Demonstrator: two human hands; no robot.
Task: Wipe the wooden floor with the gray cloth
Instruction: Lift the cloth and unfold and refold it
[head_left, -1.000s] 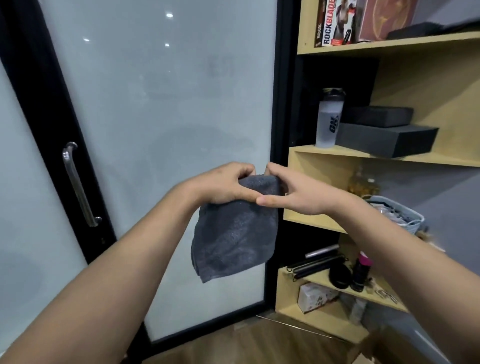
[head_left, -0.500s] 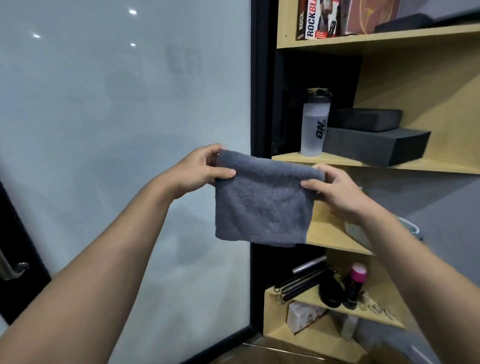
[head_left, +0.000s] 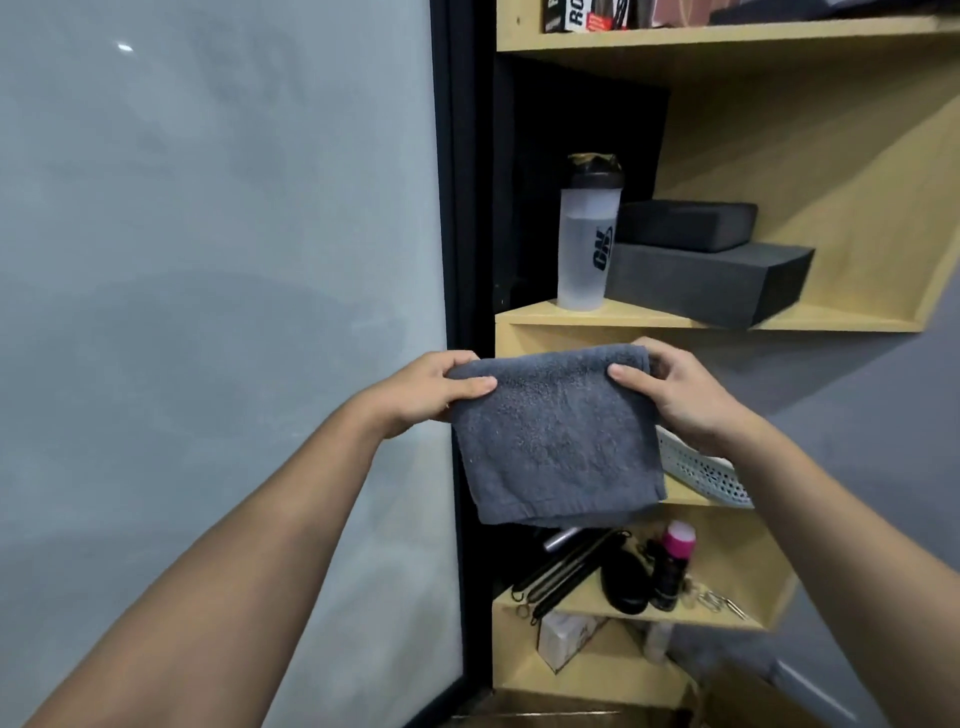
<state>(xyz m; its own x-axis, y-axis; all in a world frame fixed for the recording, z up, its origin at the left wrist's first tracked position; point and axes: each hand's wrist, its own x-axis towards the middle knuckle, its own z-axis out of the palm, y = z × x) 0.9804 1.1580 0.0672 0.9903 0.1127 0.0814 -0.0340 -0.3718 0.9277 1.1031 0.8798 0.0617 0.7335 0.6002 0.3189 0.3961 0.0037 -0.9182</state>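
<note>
While both hands (head_left: 431, 392) (head_left: 675, 395) grip it, gray cloth (head_left: 556, 441) hides shelf items.

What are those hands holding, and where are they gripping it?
Both hold the gray cloth by its folded top edge: left hand pinches the left corner, right hand the right corner.

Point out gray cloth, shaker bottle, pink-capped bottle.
gray cloth (head_left: 556, 441), head view, middle of front face.
shaker bottle (head_left: 584, 260), head view, translucent body.
pink-capped bottle (head_left: 680, 538), head view, pink cap.
</note>
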